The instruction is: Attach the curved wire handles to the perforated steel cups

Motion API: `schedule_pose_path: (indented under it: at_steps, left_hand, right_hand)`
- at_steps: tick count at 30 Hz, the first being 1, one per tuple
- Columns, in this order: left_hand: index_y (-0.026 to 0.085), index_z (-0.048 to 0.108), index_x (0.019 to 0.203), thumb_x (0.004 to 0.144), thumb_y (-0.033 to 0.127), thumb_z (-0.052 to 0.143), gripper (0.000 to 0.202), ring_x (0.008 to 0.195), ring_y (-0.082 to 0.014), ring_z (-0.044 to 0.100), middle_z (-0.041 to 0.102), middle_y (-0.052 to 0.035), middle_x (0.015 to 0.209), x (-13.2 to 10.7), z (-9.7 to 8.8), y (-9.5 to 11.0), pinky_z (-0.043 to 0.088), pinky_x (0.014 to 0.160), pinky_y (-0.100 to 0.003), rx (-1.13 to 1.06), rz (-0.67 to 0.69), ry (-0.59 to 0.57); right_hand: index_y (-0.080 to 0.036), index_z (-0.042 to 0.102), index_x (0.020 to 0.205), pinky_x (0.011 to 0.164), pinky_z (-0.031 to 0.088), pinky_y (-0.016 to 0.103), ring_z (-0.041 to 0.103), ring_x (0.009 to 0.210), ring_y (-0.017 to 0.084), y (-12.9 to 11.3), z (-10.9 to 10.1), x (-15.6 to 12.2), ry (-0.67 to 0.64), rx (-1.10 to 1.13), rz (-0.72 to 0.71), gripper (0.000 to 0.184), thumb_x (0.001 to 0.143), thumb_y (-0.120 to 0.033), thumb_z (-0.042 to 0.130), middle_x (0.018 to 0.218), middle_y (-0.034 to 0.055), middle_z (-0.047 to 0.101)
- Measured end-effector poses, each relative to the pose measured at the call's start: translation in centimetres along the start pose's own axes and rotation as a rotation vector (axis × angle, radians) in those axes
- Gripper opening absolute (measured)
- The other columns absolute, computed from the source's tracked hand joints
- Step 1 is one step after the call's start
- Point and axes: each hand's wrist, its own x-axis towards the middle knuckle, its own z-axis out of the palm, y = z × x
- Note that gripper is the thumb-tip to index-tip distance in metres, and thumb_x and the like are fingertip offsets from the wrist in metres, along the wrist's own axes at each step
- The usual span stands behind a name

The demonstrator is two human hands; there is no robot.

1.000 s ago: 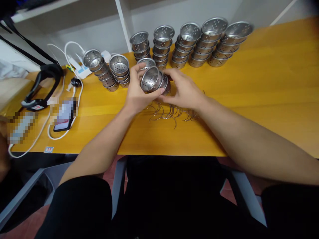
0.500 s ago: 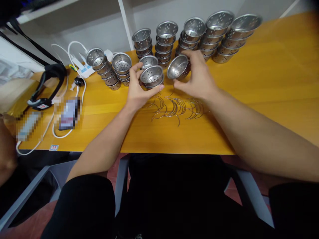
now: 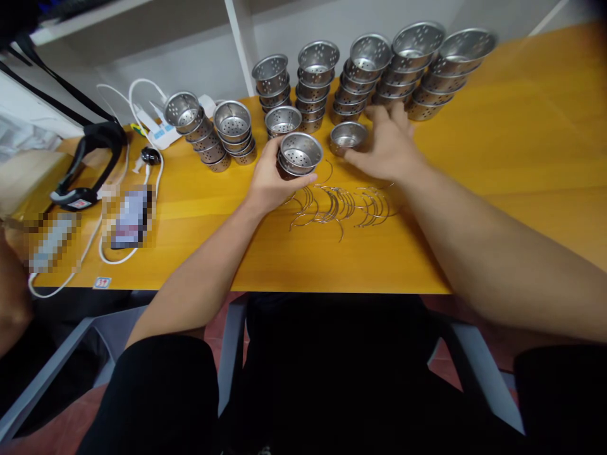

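Observation:
My left hand [image 3: 271, 182] is closed round a short stack of perforated steel cups [image 3: 300, 153], held just above the yellow table [image 3: 497, 170]. A single steel cup [image 3: 348, 136] stands upright on the table to the right of that stack. My right hand [image 3: 391, 148] rests beside it with fingers stretched out, fingertips near its rim, and holds nothing. A heap of thin curved wire handles [image 3: 339, 206] lies on the table just in front of both hands.
Several stacks of the same cups [image 3: 365, 76] line the back of the table, two more stacks [image 3: 215, 133] to the left. Headphones [image 3: 88, 161], a phone [image 3: 129, 216], white cables and a power strip [image 3: 156, 129] lie at far left. Another person's arm [image 3: 12, 297] shows at the left edge.
My right hand pulled one cup off the stack, carried it right and set it down on the table, then let go. My left hand kept the rest of the stack.

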Motion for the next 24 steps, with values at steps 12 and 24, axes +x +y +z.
schedule_pose_path:
  at_steps: [12,24]
  left_hand:
    - [0.034,0.038,0.186,0.103,0.065,0.104,0.111,0.15,-0.0377,0.085,0.078,-0.0142,0.166,-0.2,1.0,0.0,0.068,0.135,-0.057,-0.207,0.216,-0.058]
    - [0.028,0.044,0.178,0.104,0.051,0.105,0.098,0.14,-0.0383,0.09,0.077,-0.0157,0.155,-0.7,1.0,-1.5,0.076,0.125,-0.062,-0.329,0.052,-0.103]
  right_hand:
    - [-0.037,0.073,0.176,0.13,0.058,0.081,0.068,0.154,0.057,-8.0,-1.8,-3.8,-0.2,0.254,-0.453,0.084,0.107,-0.082,0.087,0.165,0.0176,0.078]
    - [-0.009,0.071,0.167,0.139,0.046,0.053,0.061,0.162,0.045,-2.2,-7.6,-0.2,0.165,-0.035,-0.255,0.069,0.12,-0.06,0.065,0.168,0.0357,0.068]
